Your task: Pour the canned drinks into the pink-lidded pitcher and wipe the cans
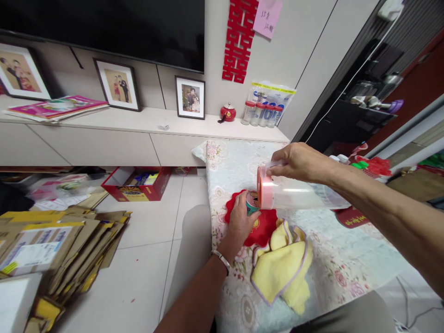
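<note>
My right hand (294, 162) is closed on the handle of a clear pitcher (298, 194) with a pink top. The pitcher lies nearly level in the air, its pink end turned left. Right against that end is a small green can (250, 203), with an opening in its top. The fingers of my left hand (241, 217) wrap around the can, hiding part of it. Underneath lies a red scalloped mat (258, 233). Nearer to me, a crumpled yellow cloth (280, 268) with a purple edge rests on the flowered tablecloth (333, 249).
A red tin (352, 217) stands at the table's right, partly behind my forearm. The white cabinet (145, 118) beyond bears framed photos, a red pot (228, 112) and several red-lidded jars (262, 114). On the floor at left are flattened cartons (69, 249) and a red box (138, 185).
</note>
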`<move>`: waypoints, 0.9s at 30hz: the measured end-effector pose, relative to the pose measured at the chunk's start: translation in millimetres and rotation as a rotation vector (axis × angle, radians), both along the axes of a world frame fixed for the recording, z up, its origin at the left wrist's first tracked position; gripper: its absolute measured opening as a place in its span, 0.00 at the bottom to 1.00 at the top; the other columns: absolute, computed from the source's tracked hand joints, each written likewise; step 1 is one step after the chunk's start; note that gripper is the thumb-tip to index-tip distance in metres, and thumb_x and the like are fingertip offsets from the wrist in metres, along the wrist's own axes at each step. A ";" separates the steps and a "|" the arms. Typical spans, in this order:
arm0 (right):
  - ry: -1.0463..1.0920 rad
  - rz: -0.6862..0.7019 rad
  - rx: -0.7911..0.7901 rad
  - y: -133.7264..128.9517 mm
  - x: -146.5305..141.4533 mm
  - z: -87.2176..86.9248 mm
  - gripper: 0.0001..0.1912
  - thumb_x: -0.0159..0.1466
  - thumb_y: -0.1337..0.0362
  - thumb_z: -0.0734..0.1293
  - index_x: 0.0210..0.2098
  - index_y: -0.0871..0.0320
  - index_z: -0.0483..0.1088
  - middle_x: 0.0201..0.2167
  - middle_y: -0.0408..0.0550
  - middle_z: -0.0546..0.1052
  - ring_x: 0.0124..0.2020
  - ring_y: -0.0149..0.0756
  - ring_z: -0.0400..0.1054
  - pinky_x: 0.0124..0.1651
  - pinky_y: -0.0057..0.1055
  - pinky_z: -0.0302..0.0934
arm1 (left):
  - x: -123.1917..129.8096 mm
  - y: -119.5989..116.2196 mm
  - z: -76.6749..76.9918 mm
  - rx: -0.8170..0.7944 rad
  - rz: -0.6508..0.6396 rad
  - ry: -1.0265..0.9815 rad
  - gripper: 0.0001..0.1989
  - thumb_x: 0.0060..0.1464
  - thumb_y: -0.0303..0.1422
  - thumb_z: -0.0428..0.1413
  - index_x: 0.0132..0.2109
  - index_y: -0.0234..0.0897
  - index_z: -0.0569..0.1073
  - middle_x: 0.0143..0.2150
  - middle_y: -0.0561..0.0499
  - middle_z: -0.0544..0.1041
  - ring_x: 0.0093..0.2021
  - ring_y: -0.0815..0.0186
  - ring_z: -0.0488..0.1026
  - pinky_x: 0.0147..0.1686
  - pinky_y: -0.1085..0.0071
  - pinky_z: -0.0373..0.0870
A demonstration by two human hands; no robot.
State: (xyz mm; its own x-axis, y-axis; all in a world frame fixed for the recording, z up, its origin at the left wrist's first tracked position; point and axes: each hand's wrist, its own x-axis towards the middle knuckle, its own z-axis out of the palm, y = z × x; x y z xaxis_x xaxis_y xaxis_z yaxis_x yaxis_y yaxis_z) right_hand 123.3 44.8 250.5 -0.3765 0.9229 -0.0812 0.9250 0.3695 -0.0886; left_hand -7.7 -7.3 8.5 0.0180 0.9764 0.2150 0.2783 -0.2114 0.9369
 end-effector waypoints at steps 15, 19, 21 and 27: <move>-0.020 -0.024 0.002 0.1 -5.2 1.8 0.11 0.61 0.55 0.70 0.29 0.55 0.79 0.18 0.40 0.70 0.23 0.32 0.62 0.28 0.32 0.54 | 0.4 0.5 -1.5 -0.003 -0.007 -0.006 0.36 0.48 0.21 0.66 0.62 0.40 0.65 0.58 0.42 0.73 0.60 0.53 0.72 0.60 0.55 0.69; -0.026 -0.026 0.002 1.1 -4.8 1.5 0.12 0.61 0.54 0.70 0.29 0.55 0.78 0.18 0.40 0.69 0.23 0.32 0.61 0.28 0.32 0.54 | -0.1 0.8 -2.5 0.001 -0.010 -0.009 0.36 0.48 0.21 0.66 0.63 0.39 0.65 0.59 0.42 0.72 0.60 0.52 0.72 0.61 0.54 0.69; -0.029 -0.023 0.003 1.7 -4.3 1.1 0.12 0.61 0.53 0.69 0.29 0.55 0.78 0.18 0.40 0.70 0.23 0.32 0.61 0.28 0.32 0.54 | -0.4 1.0 -3.1 0.004 -0.012 -0.009 0.36 0.48 0.21 0.65 0.62 0.40 0.65 0.59 0.42 0.72 0.61 0.52 0.71 0.61 0.54 0.69; -0.046 -0.022 -0.001 1.2 -7.4 2.9 0.13 0.62 0.53 0.70 0.27 0.55 0.77 0.19 0.41 0.70 0.23 0.33 0.61 0.28 0.33 0.54 | -0.7 0.7 -2.9 0.009 -0.015 -0.008 0.36 0.48 0.22 0.65 0.63 0.39 0.65 0.60 0.41 0.72 0.62 0.51 0.71 0.61 0.54 0.68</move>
State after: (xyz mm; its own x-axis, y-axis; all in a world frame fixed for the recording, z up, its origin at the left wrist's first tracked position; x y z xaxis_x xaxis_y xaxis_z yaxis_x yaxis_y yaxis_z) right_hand 115.9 46.0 253.4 -0.3522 0.9306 -0.0994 0.9359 0.3493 -0.0459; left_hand -8.4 -6.6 5.6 0.0306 0.9740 0.2243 0.2674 -0.2242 0.9371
